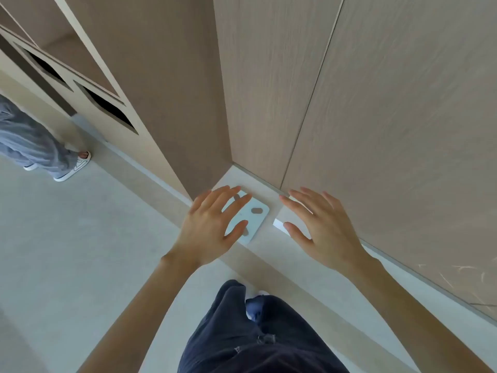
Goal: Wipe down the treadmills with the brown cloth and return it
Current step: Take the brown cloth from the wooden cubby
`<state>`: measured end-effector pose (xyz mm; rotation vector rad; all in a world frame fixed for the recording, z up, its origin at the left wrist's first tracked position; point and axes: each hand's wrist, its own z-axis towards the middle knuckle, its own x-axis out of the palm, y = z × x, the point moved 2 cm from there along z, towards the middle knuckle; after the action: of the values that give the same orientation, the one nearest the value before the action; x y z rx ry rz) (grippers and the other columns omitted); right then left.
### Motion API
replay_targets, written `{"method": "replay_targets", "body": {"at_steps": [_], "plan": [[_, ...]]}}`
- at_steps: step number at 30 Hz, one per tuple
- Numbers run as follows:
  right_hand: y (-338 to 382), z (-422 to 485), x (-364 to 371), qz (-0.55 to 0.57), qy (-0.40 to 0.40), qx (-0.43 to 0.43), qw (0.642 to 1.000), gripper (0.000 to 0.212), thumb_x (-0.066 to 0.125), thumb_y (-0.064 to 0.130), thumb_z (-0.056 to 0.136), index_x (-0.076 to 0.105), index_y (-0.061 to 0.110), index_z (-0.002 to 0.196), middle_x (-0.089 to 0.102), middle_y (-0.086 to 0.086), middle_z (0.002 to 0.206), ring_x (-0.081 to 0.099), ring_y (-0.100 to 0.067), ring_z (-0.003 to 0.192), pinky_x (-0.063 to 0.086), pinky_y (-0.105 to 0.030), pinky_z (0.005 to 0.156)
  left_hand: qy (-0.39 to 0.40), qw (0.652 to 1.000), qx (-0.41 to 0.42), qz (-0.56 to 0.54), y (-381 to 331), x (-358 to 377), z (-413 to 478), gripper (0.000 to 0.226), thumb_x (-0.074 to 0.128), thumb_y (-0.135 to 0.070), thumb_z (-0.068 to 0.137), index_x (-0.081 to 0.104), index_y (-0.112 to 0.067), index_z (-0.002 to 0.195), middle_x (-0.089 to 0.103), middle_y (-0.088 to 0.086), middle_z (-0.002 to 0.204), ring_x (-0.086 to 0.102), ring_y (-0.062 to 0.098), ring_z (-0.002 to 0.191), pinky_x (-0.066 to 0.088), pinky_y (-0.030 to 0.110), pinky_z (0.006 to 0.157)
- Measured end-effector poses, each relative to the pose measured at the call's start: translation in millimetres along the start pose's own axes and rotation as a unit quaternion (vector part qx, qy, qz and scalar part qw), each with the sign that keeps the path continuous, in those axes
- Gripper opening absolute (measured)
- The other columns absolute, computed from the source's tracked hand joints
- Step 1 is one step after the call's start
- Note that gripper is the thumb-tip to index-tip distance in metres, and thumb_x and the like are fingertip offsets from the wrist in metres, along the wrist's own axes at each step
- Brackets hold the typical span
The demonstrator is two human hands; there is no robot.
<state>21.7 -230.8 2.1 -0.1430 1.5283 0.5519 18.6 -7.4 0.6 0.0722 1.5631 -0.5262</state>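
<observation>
Risk: neither brown cloth nor treadmills are in view, so both hands may reach down at the wrong spot. Left hand (212,224) hangs spread, holding nothing, over a pale floor scale (255,215); right hand (320,224) likewise spread and bare, near the wood wall panel (390,117). Floor (67,251) light, smooth; stepping onto the scale could cause a slip. Another person's legs (35,146) at far left.

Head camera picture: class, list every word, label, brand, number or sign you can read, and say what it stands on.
None can be read.
White floor scale: only grey oval pads, no legible display or brand.
Wood-grain wall panels: no writing.
White shoes of a second person: markings too blurred to read.
</observation>
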Motion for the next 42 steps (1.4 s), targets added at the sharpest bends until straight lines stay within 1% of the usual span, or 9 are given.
{"method": "replay_targets", "body": {"at_steps": [7, 10, 15, 22, 25, 28, 33, 37, 42], "plan": [[-3.8, -4.2, 2.1, 0.010, -0.045, -0.055, 0.997, 0.048, 0.051, 0.038, 0.090, 0.052, 0.018, 0.134, 0.054, -0.006, 0.136, 0.049, -0.026, 0.128, 0.040, -0.050, 0.103, -0.065, 0.998, -0.013, 0.020, -14.0, 1.9, -11.0, 0.045, 0.047, -0.037, 0.090, 0.056, -0.016, 0.129, 0.053, 0.009, 0.136, 0.049, 0.033, 0.125, 0.040, 0.054, 0.101], [-2.7, -7.6, 8.6, 0.014, -0.033, -0.059, 0.998, 0.050, 0.051, 0.039, 0.090, 0.051, 0.018, 0.135, 0.052, -0.006, 0.138, 0.046, -0.026, 0.130, 0.039, -0.052, 0.103, -0.086, 0.996, -0.022, 0.023, -17.6, 6.2, -19.3, 0.044, 0.046, -0.037, 0.091, 0.058, -0.016, 0.127, 0.054, 0.009, 0.135, 0.049, 0.032, 0.125, 0.038, 0.052, 0.103], [8.3, -13.1, 19.0, 0.029, -0.016, -0.068, 0.997, 0.052, 0.038, 0.046, 0.092, 0.051, 0.018, 0.135, 0.051, -0.006, 0.139, 0.046, -0.027, 0.130, 0.038, -0.052, 0.104, -0.079, 0.996, -0.029, 0.026, -13.0, 15.3, -35.5, 0.044, 0.043, -0.037, 0.092, 0.056, -0.018, 0.129, 0.053, 0.009, 0.135, 0.048, 0.031, 0.126, 0.036, 0.050, 0.104], [35.0, -11.9, 34.8, 0.028, 0.011, -0.055, 0.998, 0.052, 0.054, 0.040, 0.088, 0.051, 0.017, 0.135, 0.051, -0.008, 0.139, 0.047, -0.028, 0.129, 0.038, -0.054, 0.104, -0.061, 0.998, -0.013, 0.026, 11.4, 17.0, -54.1, 0.046, 0.041, -0.039, 0.092, 0.054, -0.019, 0.131, 0.052, 0.008, 0.136, 0.048, 0.030, 0.127, 0.033, 0.046, 0.105], [60.6, -4.6, 41.8, 0.034, 0.019, -0.048, 0.998, 0.052, 0.053, 0.040, 0.089, 0.049, 0.017, 0.136, 0.049, -0.008, 0.141, 0.045, -0.028, 0.131, 0.036, -0.053, 0.105, -0.048, 0.998, -0.007, 0.032, 32.5, 11.8, -68.3, 0.046, 0.041, -0.038, 0.092, 0.052, -0.020, 0.133, 0.051, 0.008, 0.138, 0.048, 0.030, 0.126, 0.035, 0.045, 0.104], [94.5, 4.9, 52.1, 0.037, 0.016, -0.044, 0.998, 0.052, 0.045, 0.042, 0.091, 0.049, 0.018, 0.137, 0.048, -0.007, 0.142, 0.043, -0.027, 0.133, 0.034, -0.051, 0.107, -0.049, 0.998, -0.007, 0.032, 62.1, 2.8, -87.6, 0.046, 0.041, -0.038, 0.092, 0.051, -0.020, 0.133, 0.050, 0.009, 0.138, 0.049, 0.031, 0.125, 0.036, 0.046, 0.103], [158.7, 13.7, 76.8, 0.025, -0.020, -0.025, 0.999, 0.049, 0.056, 0.035, 0.090, 0.051, 0.016, 0.135, 0.050, -0.007, 0.140, 0.046, -0.027, 0.130, 0.036, -0.049, 0.105, -0.031, 0.999, 0.009, 0.042, 122.6, -20.2, -125.2, 0.047, 0.038, -0.040, 0.093, 0.050, -0.020, 0.133, 0.049, 0.009, 0.139, 0.048, 0.033, 0.126, 0.040, 0.051, 0.101], [217.5, 20.8, 98.5, 0.027, -0.030, -0.010, 0.999, 0.049, 0.052, 0.038, 0.091, 0.051, 0.017, 0.135, 0.051, -0.007, 0.140, 0.045, -0.028, 0.131, 0.038, -0.051, 0.103, -0.027, 0.999, 0.024, 0.040, 172.4, -37.3, -160.7, 0.048, 0.038, -0.040, 0.093, 0.050, -0.019, 0.134, 0.049, 0.009, 0.139, 0.047, 0.033, 0.127, 0.041, 0.052, 0.101], [279.2, 29.6, 115.1, 0.027, -0.028, 0.017, 0.999, 0.050, 0.055, 0.035, 0.092, 0.047, 0.018, 0.138, 0.049, -0.006, 0.141, 0.043, -0.027, 0.133, 0.037, -0.052, 0.104, -0.020, 0.998, 0.042, 0.034, 224.7, -52.5, -198.5, 0.047, 0.043, -0.038, 0.093, 0.049, -0.018, 0.135, 0.047, 0.010, 0.141, 0.045, 0.033, 0.128, 0.039, 0.051, 0.103]]}}
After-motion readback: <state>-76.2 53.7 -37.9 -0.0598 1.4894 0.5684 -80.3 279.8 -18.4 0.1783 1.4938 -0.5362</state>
